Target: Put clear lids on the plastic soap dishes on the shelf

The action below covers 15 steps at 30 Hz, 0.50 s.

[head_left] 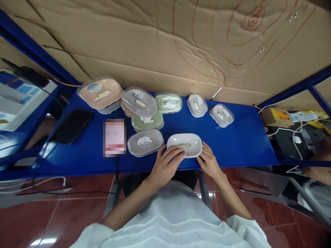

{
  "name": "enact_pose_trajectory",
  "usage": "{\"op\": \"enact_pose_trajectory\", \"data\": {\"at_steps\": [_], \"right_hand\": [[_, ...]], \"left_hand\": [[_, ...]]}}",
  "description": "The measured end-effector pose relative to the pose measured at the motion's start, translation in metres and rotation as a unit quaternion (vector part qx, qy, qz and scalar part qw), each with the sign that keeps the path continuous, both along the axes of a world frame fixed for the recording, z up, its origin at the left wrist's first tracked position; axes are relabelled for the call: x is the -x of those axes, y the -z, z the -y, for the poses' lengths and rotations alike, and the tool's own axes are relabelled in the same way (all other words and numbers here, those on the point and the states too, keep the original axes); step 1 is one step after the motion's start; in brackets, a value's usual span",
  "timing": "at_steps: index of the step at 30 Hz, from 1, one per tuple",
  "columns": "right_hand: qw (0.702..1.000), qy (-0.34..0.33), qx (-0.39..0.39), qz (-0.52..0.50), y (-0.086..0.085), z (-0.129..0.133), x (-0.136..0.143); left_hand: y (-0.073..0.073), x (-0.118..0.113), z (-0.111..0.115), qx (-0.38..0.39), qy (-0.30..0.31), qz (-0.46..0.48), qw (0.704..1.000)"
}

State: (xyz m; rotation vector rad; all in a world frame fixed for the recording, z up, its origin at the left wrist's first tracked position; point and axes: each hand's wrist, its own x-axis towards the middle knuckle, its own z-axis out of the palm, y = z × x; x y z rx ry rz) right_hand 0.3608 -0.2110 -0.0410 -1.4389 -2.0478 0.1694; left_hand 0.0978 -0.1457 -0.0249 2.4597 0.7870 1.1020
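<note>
Before me at the table's front edge is a white oval box [195, 148], its hollow facing up with no clear lid visible on it. A small cream strip [185, 145], blurred, shows over its hollow. My left hand [167, 163] reaches across the box's near left side, thumb and fingers closed at the strip. The fingers of my right hand [209, 162] are closed on the box's right end. Just left of them lies a greyish box with a clear lid [137, 146], a round label and a cream handle.
More lidded boxes stand behind: peach [113, 88], grey [129, 103], green [170, 103], and two small ones [198, 105] at right. A pixelated card [115, 137] and a black phone [73, 125] lie left. Cardboard [144, 41] backs the blue table [240, 144].
</note>
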Motion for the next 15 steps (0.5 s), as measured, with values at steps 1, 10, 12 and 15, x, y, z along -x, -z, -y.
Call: {"op": "enact_pose_trajectory", "data": {"at_steps": [1,10,12,15], "right_hand": [[1.0,0.019,-0.006,-0.01,-0.001,0.003,0.002],[0.994,-0.019,0.008,0.111,-0.009,-0.007,-0.008],[0.989,-0.04,0.023,0.139,-0.004,-0.008,-0.009],[0.988,-0.039,0.022,0.148,-0.001,-0.008,-0.009]], "left_hand": [[0.0,-0.004,-0.005,0.002,-0.004,-0.018,1.0],[0.009,-0.025,-0.008,-0.004,0.02,-0.163,0.986],[0.014,-0.024,-0.005,-0.009,0.031,-0.178,0.984],[0.022,-0.021,-0.002,-0.007,0.046,-0.178,0.983]]}}
